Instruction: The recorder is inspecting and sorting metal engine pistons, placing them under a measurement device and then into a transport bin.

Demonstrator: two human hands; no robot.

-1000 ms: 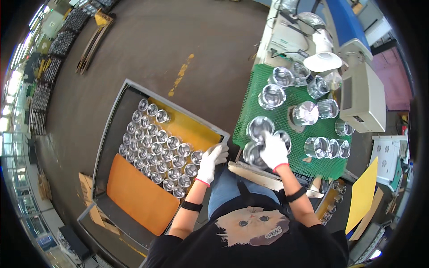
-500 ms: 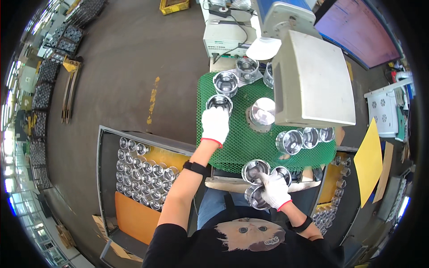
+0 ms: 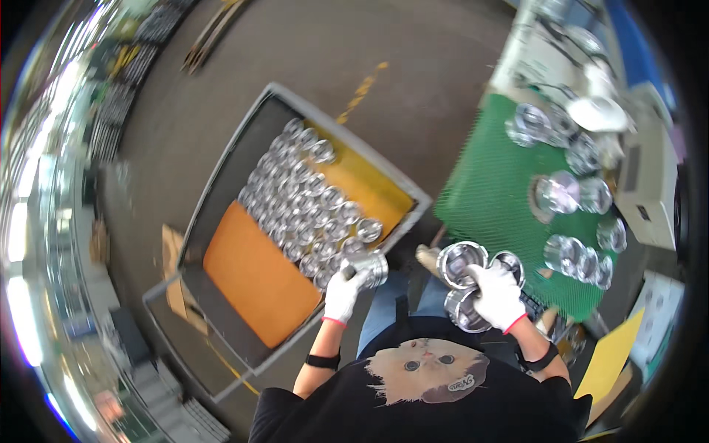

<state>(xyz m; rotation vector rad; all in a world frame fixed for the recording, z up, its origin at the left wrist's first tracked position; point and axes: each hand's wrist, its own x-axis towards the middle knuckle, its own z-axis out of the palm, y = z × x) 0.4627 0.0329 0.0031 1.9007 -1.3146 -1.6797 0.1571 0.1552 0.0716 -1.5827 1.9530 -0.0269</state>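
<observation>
My left hand (image 3: pixel 343 295), in a white glove with a red cuff, grips a single shiny metal piston (image 3: pixel 371 267), tilted on its side. It is held over the near right corner of a grey-framed bin (image 3: pixel 354 140), close to the rows of pistons (image 3: pixel 303 203) standing inside. In front of my body, my gloved right hand (image 3: pixel 501 299) grips a cluster of three pistons (image 3: pixel 461 264), its fingers reaching in among them. Their hollow ends face up. The fingertips of that hand are partly hidden by the metal.
An orange sheet (image 3: pixel 258 273) covers part of the bin. At right, a table with a green mesh mat (image 3: pixel 480 177) bears several more pistons (image 3: pixel 563 255). A pale machine housing (image 3: pixel 650 170) stands over its far right side. A yellow sheet (image 3: pixel 609 362) leans at lower right.
My view has swung left towards the bin. My left hand has lifted a piston off the green mat and carried it to the bin. My right hand still holds its three pistons.
</observation>
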